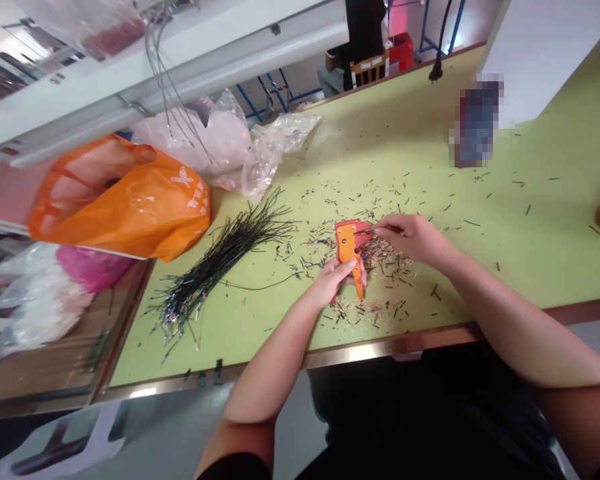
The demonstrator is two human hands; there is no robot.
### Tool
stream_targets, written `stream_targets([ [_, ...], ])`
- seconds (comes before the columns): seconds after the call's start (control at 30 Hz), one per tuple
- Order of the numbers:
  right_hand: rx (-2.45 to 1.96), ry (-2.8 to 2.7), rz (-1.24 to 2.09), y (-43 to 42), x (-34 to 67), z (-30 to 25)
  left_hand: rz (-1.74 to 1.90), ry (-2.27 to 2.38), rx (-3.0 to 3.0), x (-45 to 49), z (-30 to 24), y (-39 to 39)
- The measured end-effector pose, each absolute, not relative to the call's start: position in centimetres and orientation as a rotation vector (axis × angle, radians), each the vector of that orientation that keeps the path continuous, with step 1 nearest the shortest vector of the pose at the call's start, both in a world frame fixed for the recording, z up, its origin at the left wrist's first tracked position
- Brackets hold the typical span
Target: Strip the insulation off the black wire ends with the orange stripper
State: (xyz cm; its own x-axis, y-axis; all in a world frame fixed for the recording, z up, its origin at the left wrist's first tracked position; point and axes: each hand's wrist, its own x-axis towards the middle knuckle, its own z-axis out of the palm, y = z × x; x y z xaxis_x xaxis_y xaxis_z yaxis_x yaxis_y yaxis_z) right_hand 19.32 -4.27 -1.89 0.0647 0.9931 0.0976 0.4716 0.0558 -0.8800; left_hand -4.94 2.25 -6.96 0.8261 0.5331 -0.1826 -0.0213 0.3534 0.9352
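Note:
My left hand (336, 280) is wrapped round the handles of an orange and red wire stripper (347, 241), held upright over the green table. At its red jaws, my right hand (410, 235) is closed in a pinch on a thin wire, mostly hidden by the fingers. Beneath both hands lie scattered black insulation scraps and copper strands (387, 257). Left of them rests a large bundle of black wires (225, 250), with small blue and pale ends toward the near left. One loose black wire (255, 288) curves from the bundle toward the stripper.
An orange plastic bag (130, 200) and clear plastic bags (275, 143) lie behind the bundle, under a white shelf (260, 63). A blurred dark object (477, 123) leans on a white post (545, 60). A black plug (435, 70) hangs at the far edge. Another person (363, 33) sits beyond.

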Motion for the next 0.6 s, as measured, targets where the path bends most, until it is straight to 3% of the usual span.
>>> stream_targets([
  [0.6,-1.619,-1.517,0.736,-4.5,18.93,-1.65,0.351,0.472,1.105,-5.11,-7.19,2.54],
])
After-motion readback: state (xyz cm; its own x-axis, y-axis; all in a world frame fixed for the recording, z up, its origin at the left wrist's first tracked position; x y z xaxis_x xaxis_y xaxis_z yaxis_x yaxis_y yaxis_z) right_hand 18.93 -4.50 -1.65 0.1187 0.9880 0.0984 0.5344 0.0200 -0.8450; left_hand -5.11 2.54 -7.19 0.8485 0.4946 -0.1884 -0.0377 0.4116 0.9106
